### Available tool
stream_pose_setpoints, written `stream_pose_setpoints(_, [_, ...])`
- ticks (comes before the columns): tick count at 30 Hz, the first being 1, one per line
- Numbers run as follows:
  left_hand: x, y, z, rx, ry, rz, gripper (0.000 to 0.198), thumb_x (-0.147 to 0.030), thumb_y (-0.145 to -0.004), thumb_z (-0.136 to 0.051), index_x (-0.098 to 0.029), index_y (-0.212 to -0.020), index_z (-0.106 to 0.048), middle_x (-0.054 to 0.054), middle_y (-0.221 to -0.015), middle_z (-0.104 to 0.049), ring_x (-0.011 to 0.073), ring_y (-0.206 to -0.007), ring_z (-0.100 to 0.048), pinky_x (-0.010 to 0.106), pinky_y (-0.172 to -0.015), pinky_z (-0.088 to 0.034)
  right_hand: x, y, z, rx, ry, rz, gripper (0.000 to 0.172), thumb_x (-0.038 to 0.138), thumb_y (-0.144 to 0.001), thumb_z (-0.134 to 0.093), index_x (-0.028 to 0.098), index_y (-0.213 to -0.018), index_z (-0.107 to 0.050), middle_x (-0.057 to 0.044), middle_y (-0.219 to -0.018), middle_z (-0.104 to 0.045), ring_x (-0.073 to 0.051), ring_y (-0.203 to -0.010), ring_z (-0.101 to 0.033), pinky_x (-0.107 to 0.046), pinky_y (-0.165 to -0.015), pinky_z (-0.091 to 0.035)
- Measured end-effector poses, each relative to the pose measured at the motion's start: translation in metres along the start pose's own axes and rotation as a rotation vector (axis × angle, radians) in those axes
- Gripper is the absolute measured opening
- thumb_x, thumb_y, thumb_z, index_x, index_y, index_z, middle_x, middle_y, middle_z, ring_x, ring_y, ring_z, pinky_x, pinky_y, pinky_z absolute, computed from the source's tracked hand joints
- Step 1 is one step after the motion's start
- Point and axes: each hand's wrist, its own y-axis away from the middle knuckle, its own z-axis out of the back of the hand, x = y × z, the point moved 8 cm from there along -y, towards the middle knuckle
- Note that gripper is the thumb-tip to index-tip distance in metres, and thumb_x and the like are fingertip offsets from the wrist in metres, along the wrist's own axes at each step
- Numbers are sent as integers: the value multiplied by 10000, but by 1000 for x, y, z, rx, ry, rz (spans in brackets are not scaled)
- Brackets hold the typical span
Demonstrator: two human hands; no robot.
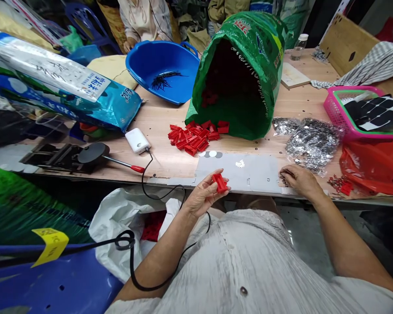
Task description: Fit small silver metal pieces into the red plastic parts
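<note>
My left hand [205, 192] grips a small red plastic housing [220, 183] with its hollow side facing up, held above the table's front edge. At the right end of the grey mat [258, 170], my right hand [298, 181] has its fingers bent together over a few small metal pieces [284, 178]; whether one is between the fingertips is hidden. Small white bits [240, 163] lie on the mat. Behind it sits a pile of red plastic housings [191, 137], at the mouth of a green sack [268, 48] with more red pieces inside.
Clear bags of metal parts [311, 144] lie at right, near a pink basket [330, 109] and a red bag [376, 165]. A blue basin [144, 61] and a power bank [137, 140] with a black cable are left. Below hangs a white sack [111, 218]. Another person [144, 19] sits opposite.
</note>
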Motion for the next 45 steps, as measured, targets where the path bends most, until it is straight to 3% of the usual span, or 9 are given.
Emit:
stream_pose_setpoints(3, [-5,0,-1,-27,-77,-145,516,-216,-715,-800,-221,-1197,-617,50,-1024,-694,201,-925,-702,370,-882,-569,-8,2,4,-47,-14,-49,194,311,-875,-501,203,-949,-643,-84,-931,-697,-226,-843,-636,-329,-745,-460])
stream_pose_setpoints(7, [-17,6,-5,-99,-330,-458,502,-174,-636,-846,-210,-1097,-653,21,-978,-695,148,-874,-681,285,-834,-562,-24,9,12,-138,-64,-204,222,379,-837,-554,213,-974,-609,-66,-874,-692,-228,-764,-644,-333,-688,-464])
stream_pose_setpoints(10, [-23,15,-9,-146,-527,-623,434,-204,-671,-827,-204,-1071,-657,38,-1030,-689,157,-920,-677,292,-860,-560,-13,10,17,-209,-212,-215,264,449,-830,-584,224,-966,-611,-55,-899,-690,-229,-800,-649,-341,-695,-482])
stream_pose_setpoints(15, [-34,33,-28,-156,-832,-927,333,-197,-741,-775,-199,-1041,-631,27,-963,-711,153,-908,-697,468,-1121,-413,67,8,15,-193,-471,-115,237,449,-852,-620,223,-915,-656,2,-705,-604,-131,-567,-500,-270,-522,-408])
stream_pose_setpoints(19, [-38,42,-37,-156,-941,-1098,352,-176,-742,-768,-189,-1052,-604,32,-973,-723,151,-893,-708,519,-1145,-380,145,6,13,-153,-514,72,151,361,-892,-609,222,-910,-668,21,-643,-580,-110,-535,-480,-253,-523,-404])
stream_pose_setpoints(24, [-40,50,-43,-172,-1044,-1175,328,-174,-769,-739,-193,-1062,-593,31,-971,-739,145,-874,-715,535,-1162,-354,199,1,13,-127,-512,334,82,242,-924,-573,230,-966,-642,-21,-849,-697,-137,-689,-619,-265,-627,-478])
stream_pose_setpoints(31, [-41,58,-50,-194,-1065,-1205,267,-175,-793,-712,-199,-1034,-600,15,-928,-747,142,-849,-721,517,-1143,-401,221,0,13,-113,-456,539,114,160,-939,-527,217,-975,-618,-53,-876,-689,-171,-797,-655,-300,-701,-512])
stream_pose_setpoints(39, [-42,65,-50,-182,-944,-1249,322,-161,-792,-725,-195,-1069,-564,40,-990,-742,163,-918,-728,526,-1106,-445,218,-5,7,2,-632,426,131,231,-951,-529,229,-982,-657,-50,-908,-661,-174,-834,-624,-305,-722,-484])
stream_pose_setpoints(45, [-41,65,-47,-183,-942,-1227,307,-179,-804,-721,-199,-1064,-557,26,-988,-737,166,-944,-726,523,-1106,-443,189,-11,-10,147,-742,130,188,369,-935,-555,237,-1007,-667,9,-768,-590,-119,-605,-459,-274,-560,-359])
